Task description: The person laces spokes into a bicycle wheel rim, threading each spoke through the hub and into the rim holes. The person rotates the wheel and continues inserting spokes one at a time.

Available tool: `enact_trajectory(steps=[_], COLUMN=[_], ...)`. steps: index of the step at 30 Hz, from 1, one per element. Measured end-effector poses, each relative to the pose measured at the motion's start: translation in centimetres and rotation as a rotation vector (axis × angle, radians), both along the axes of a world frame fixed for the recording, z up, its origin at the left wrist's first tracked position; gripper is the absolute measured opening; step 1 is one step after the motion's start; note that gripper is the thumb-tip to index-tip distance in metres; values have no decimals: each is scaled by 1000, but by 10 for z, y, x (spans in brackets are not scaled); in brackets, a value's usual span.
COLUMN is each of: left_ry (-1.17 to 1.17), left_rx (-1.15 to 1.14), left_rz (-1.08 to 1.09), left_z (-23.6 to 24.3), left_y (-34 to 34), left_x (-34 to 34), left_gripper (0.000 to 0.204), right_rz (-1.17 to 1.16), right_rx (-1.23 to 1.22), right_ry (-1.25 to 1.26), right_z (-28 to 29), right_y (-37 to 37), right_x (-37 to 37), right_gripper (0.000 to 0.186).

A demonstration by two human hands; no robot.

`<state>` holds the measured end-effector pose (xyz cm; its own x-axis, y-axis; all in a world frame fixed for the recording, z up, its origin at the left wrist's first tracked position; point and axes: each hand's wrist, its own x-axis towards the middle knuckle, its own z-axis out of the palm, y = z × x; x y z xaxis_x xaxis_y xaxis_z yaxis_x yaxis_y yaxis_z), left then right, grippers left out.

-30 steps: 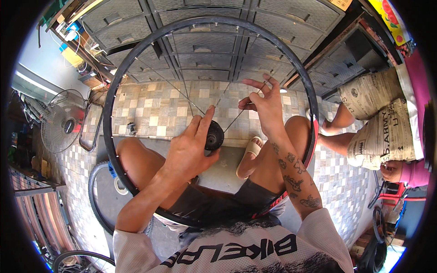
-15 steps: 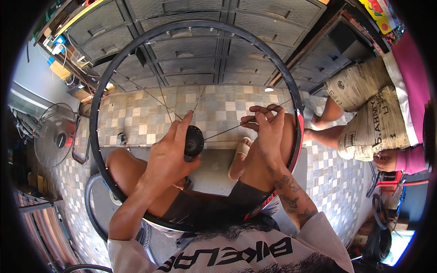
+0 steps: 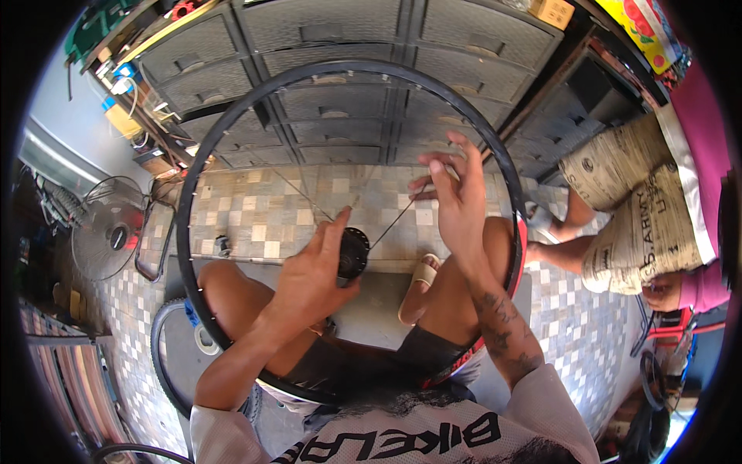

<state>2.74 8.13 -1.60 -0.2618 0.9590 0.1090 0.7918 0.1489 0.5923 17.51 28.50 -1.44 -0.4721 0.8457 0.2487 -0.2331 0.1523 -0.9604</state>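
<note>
A black bicycle rim (image 3: 184, 216) lies across my thighs, with a few thin spokes inside its ring. My left hand (image 3: 313, 267) is wrapped round a black wheel hub (image 3: 355, 254) inside the ring, left of its middle. From the hub a dark spoke (image 3: 390, 224) slants up to the right. At its upper part, the fingers of my right hand (image 3: 461, 197) hold it, the other fingers loosely raised and a little blurred. Another spoke (image 3: 297, 192) runs from near the hub toward the upper left of the rim; its hub end is behind my left hand.
Grey drawers (image 3: 332, 100) stand just beyond the rim. A person in patterned shorts (image 3: 634, 224) is close on my right. At the left are a fan (image 3: 108, 232) and a tyre (image 3: 158, 348) by my knee. Checkered tiles (image 3: 556, 317) cover the floor.
My right hand has turned upward, and the spoke it holds now slants more steeply from the hub. My left hand still grips the hub. The whole view has shifted slightly.
</note>
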Motion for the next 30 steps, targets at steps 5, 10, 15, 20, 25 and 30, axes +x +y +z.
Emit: enact_trajectory(steps=[5,10,15,20,25,30], left_ry=[-19,35,189,64,-1013,-910], left_rx=[-11,23,-139,516,211,349], left_rz=[53,64,52,269,290,234], left_z=[-7,-10,4,-4,-25,-21], left_y=[2,3,5,72,107,105], left_x=[6,5,-8,-24,-23,-17], left_gripper=[104,103,84,52,39,35], right_rz=[199,429,483,433,220,-338], right_rx=[8,-276,-220,-216,-67,786], right_ry=[-266,-326,-315,-318,-470,-695], right_z=[18,8,-10,-13,-4,5], right_y=[28,13,17,17,12,-2], right_x=[-57,-63,-71,-78,-78,-78], right_gripper=[46,45,42,35,33,31])
